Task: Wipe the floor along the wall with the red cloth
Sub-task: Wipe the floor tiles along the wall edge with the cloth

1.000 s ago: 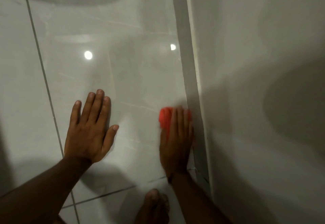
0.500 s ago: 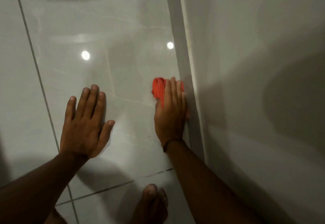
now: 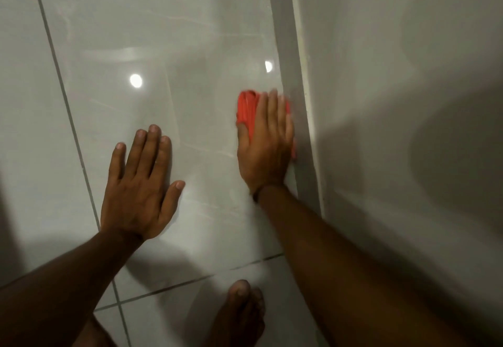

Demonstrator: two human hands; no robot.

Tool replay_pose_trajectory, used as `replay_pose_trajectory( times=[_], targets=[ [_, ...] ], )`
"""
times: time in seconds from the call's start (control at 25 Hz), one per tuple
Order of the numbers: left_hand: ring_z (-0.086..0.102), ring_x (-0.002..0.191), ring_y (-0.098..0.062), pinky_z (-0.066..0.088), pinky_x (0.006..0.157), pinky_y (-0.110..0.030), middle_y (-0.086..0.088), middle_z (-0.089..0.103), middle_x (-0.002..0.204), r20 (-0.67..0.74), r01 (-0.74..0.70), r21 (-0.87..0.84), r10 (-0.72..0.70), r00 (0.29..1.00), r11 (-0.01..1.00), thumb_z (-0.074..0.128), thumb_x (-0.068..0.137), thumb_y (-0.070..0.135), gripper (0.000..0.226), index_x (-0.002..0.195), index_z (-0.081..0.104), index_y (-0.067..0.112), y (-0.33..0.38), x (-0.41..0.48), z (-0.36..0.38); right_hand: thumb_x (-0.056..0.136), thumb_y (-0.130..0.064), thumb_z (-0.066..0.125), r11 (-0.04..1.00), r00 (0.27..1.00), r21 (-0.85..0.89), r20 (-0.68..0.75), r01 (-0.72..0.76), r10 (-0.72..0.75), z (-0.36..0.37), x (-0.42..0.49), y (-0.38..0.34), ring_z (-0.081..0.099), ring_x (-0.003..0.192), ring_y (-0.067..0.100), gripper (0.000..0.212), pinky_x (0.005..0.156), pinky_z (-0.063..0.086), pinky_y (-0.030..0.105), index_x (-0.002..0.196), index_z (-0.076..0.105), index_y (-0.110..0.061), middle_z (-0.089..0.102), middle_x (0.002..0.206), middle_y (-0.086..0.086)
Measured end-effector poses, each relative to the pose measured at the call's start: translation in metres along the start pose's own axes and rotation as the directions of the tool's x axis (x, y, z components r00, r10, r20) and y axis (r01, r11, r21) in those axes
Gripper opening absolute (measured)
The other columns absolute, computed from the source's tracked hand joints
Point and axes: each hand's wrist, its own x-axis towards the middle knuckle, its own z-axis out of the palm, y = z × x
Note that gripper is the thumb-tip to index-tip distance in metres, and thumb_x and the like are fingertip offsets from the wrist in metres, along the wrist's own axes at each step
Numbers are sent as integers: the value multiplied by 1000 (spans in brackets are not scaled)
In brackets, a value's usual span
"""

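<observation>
1. Right hand [image 3: 265, 142], right of centre in the frame: pressed flat on the red cloth [image 3: 246, 109], fingers straight and close together, pointing toward the top of the frame.
2. Red cloth: bunched on the floor [image 3: 190, 47] under the right palm and fingers, showing past the fingertips and at the hand's left edge, with a thin red strip at its right edge, just beside the skirting strip [image 3: 296, 101] at the foot of the wall [image 3: 394, 74].
3. Left hand [image 3: 138, 183], lower left of centre: flat on the tile, fingers spread, well apart from the cloth; probably only support.
4. Key relation: wall line running from lower right to top centre, parallel to the right fingers; unwiped floor judged to lie ahead of the fingertips, toward the top.
5. Likely next: sliding along this line, keeping the cloth edge against the strip.
6. Slight blur on the right fingertips.
</observation>
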Motion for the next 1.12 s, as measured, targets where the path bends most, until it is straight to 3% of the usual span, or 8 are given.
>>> replay_pose_trajectory(
  times=[0.24,0.4,0.6,0.72,0.8,0.96,1.0,1.12],
  targets=[
    [12,172,-38,10,138,-59,-24,16,183,-7,0,8,0,1000,1000,35,106,49,83,173,23,0,0,1,0,104,-28,55,999,1000,-22,3,25,-25,7,58,-15,18,160,28,66,130,14,42,161,27,-11,26,170,10],
    [11,172,-38,11,138,-60,-23,14,184,7,7,2,-7,1000,1000,34,107,49,84,173,20,1,0,1,-2,101,-19,50,1000,997,27,-77,16,-13,5,-16,14,29,156,28,57,127,25,43,156,40,-9,38,165,12],
    [3,173,-34,5,139,-58,-19,6,186,57,24,5,-24,998,1000,31,109,51,83,175,12,4,2,2,-2,106,-21,53,997,997,-49,31,-63,64,-5,-161,57,18,159,26,59,127,24,44,160,31,-11,30,169,11],
    [-1,173,-34,7,139,-59,-18,2,186,160,34,-7,-32,987,999,26,112,54,82,176,9,5,4,2,-15,103,-19,53,992,987,17,106,-124,121,-18,-190,65,25,156,26,56,124,27,44,157,38,-10,38,165,11],
    [1,173,-33,11,139,-60,-17,3,186,229,54,-8,-51,972,999,21,112,59,84,176,10,5,6,-3,-38,103,-19,55,965,964,137,175,-223,198,-32,-190,64,33,153,30,51,123,33,47,153,45,-8,45,160,13],
    [2,173,-31,13,138,-59,-14,4,186,250,100,22,-102,963,995,19,111,65,87,176,12,7,23,-29,-118,104,-51,36,862,897,303,310,-407,314,-105,-172,35,39,152,25,62,127,30,45,153,47,-15,48,159,5],
    [3,173,-31,16,138,-60,-14,5,186,245,117,28,-121,962,993,20,111,64,87,175,13,7,29,-34,-141,105,-50,38,852,892,318,326,-415,313,-129,-162,20,38,152,23,60,127,30,44,154,46,-17,46,161,3],
    [8,172,-32,20,136,-60,-14,9,186,219,150,50,-158,963,987,25,111,62,86,175,15,7,46,-32,-208,107,-19,50,880,917,324,313,-347,246,-190,-126,-19,30,155,22,51,128,23,36,157,39,-16,39,164,4]
  ],
)
